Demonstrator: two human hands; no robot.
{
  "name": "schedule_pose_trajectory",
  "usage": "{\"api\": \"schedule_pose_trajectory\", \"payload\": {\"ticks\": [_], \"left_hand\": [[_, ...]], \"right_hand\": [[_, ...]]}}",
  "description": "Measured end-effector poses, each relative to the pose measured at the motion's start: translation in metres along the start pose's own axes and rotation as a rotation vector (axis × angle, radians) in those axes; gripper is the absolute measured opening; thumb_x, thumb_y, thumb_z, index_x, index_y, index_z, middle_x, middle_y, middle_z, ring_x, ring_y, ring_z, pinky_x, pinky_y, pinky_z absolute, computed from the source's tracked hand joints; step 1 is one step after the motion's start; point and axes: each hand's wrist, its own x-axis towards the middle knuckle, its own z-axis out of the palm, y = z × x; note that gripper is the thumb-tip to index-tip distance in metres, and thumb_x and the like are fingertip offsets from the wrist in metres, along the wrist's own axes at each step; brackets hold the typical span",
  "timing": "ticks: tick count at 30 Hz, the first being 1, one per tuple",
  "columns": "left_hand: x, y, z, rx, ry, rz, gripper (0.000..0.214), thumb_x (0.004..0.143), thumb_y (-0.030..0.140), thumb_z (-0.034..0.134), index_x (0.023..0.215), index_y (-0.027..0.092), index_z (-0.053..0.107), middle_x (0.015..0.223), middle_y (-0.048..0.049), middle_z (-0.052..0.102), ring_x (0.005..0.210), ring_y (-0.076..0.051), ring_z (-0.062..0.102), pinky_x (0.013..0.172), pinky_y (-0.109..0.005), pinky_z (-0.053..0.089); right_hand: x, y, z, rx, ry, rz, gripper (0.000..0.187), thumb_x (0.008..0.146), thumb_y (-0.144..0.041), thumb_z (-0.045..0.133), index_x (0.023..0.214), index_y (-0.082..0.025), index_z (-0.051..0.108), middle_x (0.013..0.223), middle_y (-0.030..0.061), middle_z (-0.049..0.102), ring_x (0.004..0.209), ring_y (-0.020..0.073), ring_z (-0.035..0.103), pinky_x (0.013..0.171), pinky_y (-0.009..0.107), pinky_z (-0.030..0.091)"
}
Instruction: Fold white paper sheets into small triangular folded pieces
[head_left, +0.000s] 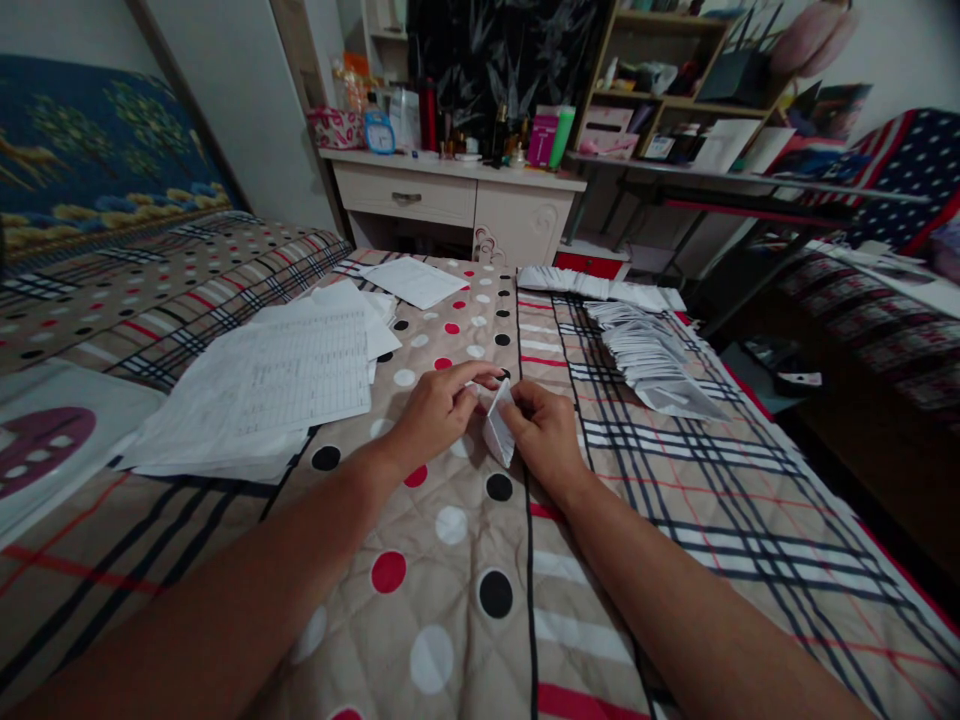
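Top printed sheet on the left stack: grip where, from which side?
The top printed sheet lies flat; its near right corner seems to jut past the sheets beneath. Pinch that corner from the right, the side of the left hand and right hand on the folded paper.

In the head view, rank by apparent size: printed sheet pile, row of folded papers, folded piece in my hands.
1. printed sheet pile
2. row of folded papers, farther off
3. folded piece, held between left hand and right hand

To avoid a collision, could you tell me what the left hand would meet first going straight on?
The left hand would likely meet the paper at its fingertips first, the right hand just behind.
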Motion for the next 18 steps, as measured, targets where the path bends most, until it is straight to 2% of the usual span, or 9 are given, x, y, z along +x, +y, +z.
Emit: {"api": "schedule_pose_trajectory", "payload": {"ticks": [3,5,8,10,13,18], "left_hand": [[-0.0012,0.0005,-0.0048,0.006,-0.149,0.166,0.044,0.074,-0.002,0.047,0.107,0.021,0.065,0.124,-0.0073,0.062,0.114,-0.018,0.059,0.092,-0.03,0.05],[-0.0021,-0.0006,-0.0065,0.039,-0.217,0.216,0.038,0.073,0.001,0.056,0.103,0.022,0.065,0.132,-0.0079,0.056,0.12,-0.021,0.055,0.098,-0.035,0.047],[-0.0028,-0.0038,-0.0064,0.078,-0.255,0.228,0.034,0.067,0.011,0.072,0.099,0.023,0.066,0.135,-0.0083,0.053,0.121,-0.024,0.054,0.102,-0.041,0.044],[-0.0025,-0.0051,-0.0053,0.079,-0.25,0.216,0.03,0.064,0.017,0.079,0.091,0.022,0.067,0.133,-0.0088,0.054,0.119,-0.025,0.055,0.101,-0.041,0.044],[-0.0016,-0.004,-0.0036,0.006,-0.202,0.172,0.02,0.064,0.02,0.081,0.076,0.018,0.066,0.124,-0.0102,0.059,0.109,-0.022,0.061,0.092,-0.035,0.049],[-0.0003,-0.0036,-0.001,-0.187,-0.09,0.032,0.024,0.061,0.025,0.083,0.068,0.015,0.063,0.101,-0.0094,0.066,0.087,-0.017,0.065,0.072,-0.025,0.053]], "right_hand": [[0.0027,0.0043,-0.0002,0.04,0.081,0.057,0.017,0.076,-0.021,0.054,0.06,-0.018,0.051,0.054,-0.0044,0.043,0.053,0.0105,0.039,0.052,0.024,0.028],[0.0038,0.0058,-0.0002,0.082,0.09,0.086,0.017,0.075,-0.02,0.053,0.058,-0.019,0.048,0.054,-0.0047,0.042,0.052,0.0102,0.038,0.05,0.024,0.027],[0.004,0.0061,0.0,0.126,0.076,0.101,0.017,0.074,-0.02,0.052,0.057,-0.018,0.048,0.053,-0.0045,0.043,0.052,0.0101,0.038,0.049,0.024,0.027],[0.0036,0.0059,0.0001,0.15,0.065,0.107,0.015,0.074,-0.02,0.052,0.059,-0.018,0.05,0.054,-0.004,0.045,0.053,0.0103,0.04,0.05,0.024,0.027],[0.003,0.0056,-0.0002,0.202,0.044,0.113,0.013,0.075,-0.02,0.053,0.062,-0.017,0.053,0.057,-0.003,0.049,0.055,0.0111,0.043,0.052,0.024,0.03],[0.0021,0.0032,-0.0009,0.256,-0.021,0.079,0.022,0.081,-0.03,0.056,0.064,-0.018,0.053,0.059,-0.0028,0.047,0.057,0.0115,0.043,0.053,0.024,0.032]]}}
